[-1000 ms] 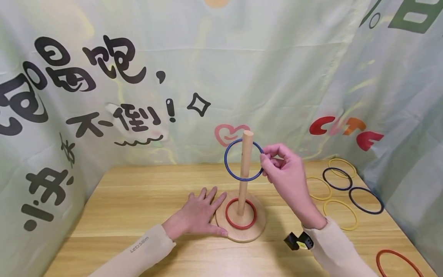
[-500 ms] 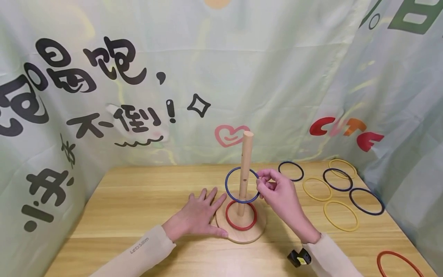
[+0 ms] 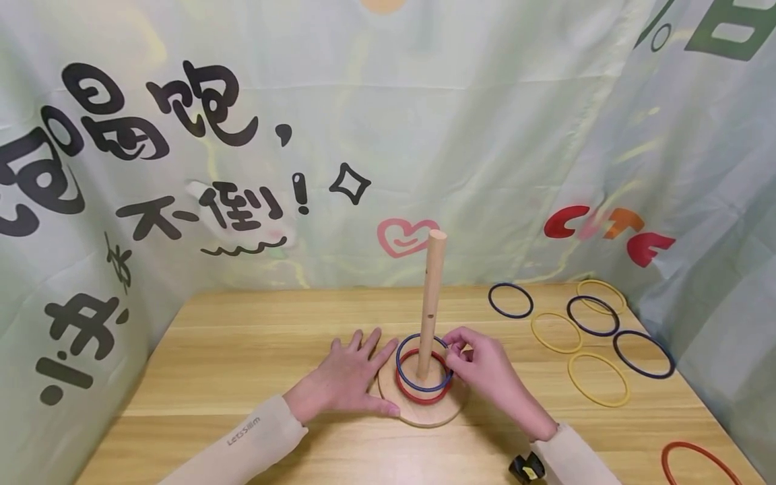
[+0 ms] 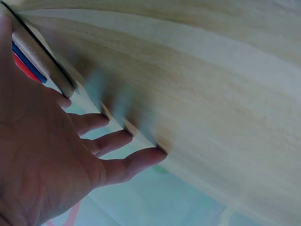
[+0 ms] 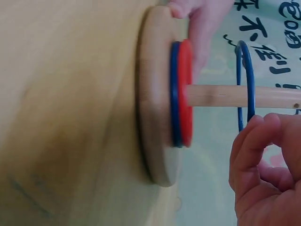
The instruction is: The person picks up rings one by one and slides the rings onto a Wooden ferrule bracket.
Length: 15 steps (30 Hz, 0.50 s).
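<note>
A round wooden base [image 3: 424, 415] with an upright wooden peg [image 3: 432, 283] stands on the table. My left hand [image 3: 347, 376] lies with fingers spread at the base's left side, its thumb on the rim. My right hand [image 3: 481, 364] pinches a blue ring [image 5: 251, 82] between thumb and fingertips. That ring encircles the peg, apart from the rings below. A red ring [image 5: 186, 127] lies around the foot of the peg, over another blue ring [image 5: 175, 94] against the base. In the left wrist view, the left hand [image 4: 56, 150] shows its fingers along the tabletop.
To the right on the table [image 3: 242, 337] lie several loose rings, among them a blue ring [image 3: 510, 315], a yellow ring [image 3: 598, 405] and, near the front, a red ring [image 3: 697, 444]. A printed cloth [image 3: 485, 135] hangs behind and at both sides.
My right hand has brought the blue ring down along the peg, from near its top to just above the red ring. The left hand has stayed at the base.
</note>
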### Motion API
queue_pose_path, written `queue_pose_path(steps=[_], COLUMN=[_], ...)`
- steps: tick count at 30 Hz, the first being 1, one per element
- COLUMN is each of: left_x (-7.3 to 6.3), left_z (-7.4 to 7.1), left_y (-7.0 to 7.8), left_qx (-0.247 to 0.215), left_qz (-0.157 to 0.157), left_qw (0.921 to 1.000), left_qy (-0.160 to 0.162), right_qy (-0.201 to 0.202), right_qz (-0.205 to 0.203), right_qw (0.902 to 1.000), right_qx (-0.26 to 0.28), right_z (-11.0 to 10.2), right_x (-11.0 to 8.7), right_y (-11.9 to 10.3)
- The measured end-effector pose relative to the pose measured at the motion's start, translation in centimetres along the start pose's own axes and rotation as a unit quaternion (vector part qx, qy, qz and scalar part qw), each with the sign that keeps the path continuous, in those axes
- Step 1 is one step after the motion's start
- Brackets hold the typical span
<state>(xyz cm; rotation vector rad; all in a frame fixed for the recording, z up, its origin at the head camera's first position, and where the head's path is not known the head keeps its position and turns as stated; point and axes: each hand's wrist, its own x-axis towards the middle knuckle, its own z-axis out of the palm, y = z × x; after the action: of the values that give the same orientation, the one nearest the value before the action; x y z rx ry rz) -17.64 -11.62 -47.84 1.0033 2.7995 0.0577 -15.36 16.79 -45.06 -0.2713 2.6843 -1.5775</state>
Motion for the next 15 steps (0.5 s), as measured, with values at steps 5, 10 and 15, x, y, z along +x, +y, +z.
queue_pose_path(steps=[5,10,15], left_x=[0.0,0.0,0.0], left_z=[0.0,0.0,0.2], left_y=[-0.1,-0.1,-0.1], left_qx=[0.004,0.014,0.009], left_qz=[-0.001,0.001,0.004], left_qw=[1.0,0.9999,0.9999], left_qy=[-0.003,0.004,0.007], right_qy=[-0.017,-0.025,-0.03], right_qz=[-0.009,-0.009,0.0], right_qw=[0.9998,0.9994,0.9988], right_qx=[-0.008,-0.024,-0.039], right_z=[0.5,0.9,1.1], right_x=[-0.1,-0.2,-0.2], right_y=[0.7,1.2,1.8])
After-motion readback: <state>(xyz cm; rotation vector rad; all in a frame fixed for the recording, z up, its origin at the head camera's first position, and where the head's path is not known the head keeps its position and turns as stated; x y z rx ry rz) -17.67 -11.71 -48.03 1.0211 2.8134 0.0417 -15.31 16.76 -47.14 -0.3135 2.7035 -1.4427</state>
